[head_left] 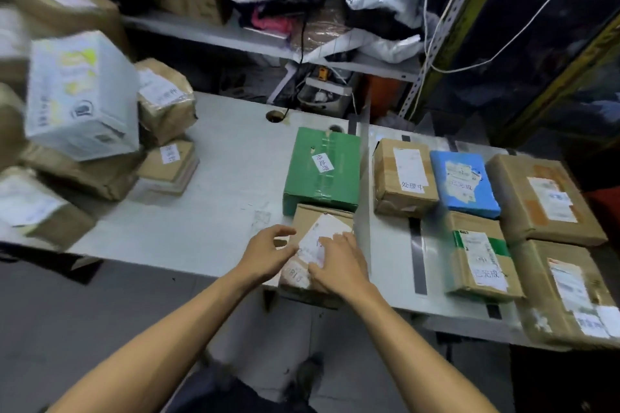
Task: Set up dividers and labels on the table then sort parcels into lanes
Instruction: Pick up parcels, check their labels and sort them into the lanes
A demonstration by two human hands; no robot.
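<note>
A small brown parcel (313,218) with a torn white label lies at the table's front edge, just in front of a green box (322,171). My right hand (339,261) rests on its top with fingers spread flat. My left hand (268,248) hovers at its left side, fingers loosely curled, holding nothing. A clear upright divider (364,178) stands right of these two parcels. Beyond it lie a brown box (402,178), a blue parcel (464,183), a box with a green label (479,255) and two larger brown boxes (543,198) (570,292).
An unsorted pile sits at the table's left: a white carton (80,94) on top of several brown parcels (164,100). Dark tape strips (417,251) mark the grey table (218,178). Shelves with bags and cables stand behind the table.
</note>
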